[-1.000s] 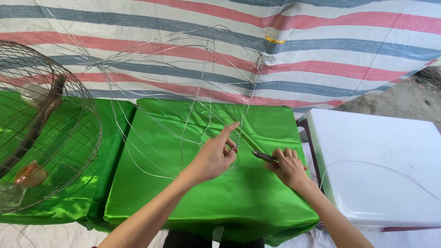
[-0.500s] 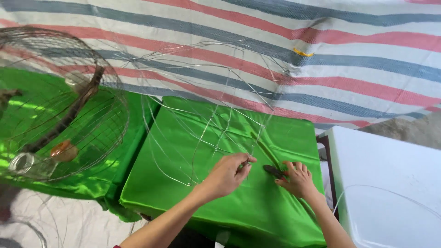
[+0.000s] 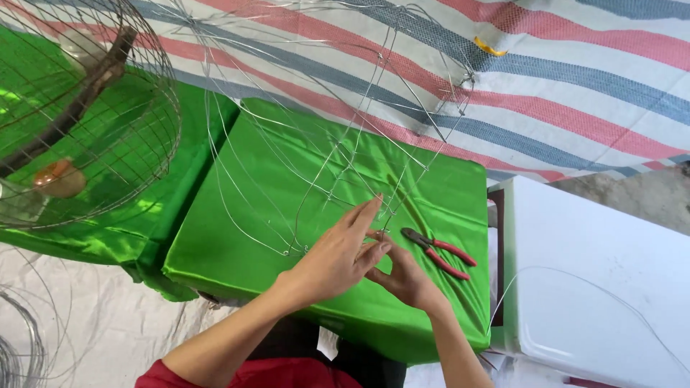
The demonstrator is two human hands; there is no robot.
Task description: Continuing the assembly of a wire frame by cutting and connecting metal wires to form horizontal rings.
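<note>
Now the red pliers (image 3: 440,251) lie on the green cushion (image 3: 287,215), just right of both hands. Left hand (image 3: 338,259) and right hand (image 3: 404,279) pinch the wire frame (image 3: 345,165), fingers closed on it.

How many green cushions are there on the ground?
2. One green cushion lies under the hands, with the red-handled pliers on its right part. The second green cushion lies to its left, under the round wire cage. More may lie outside the view.
</note>
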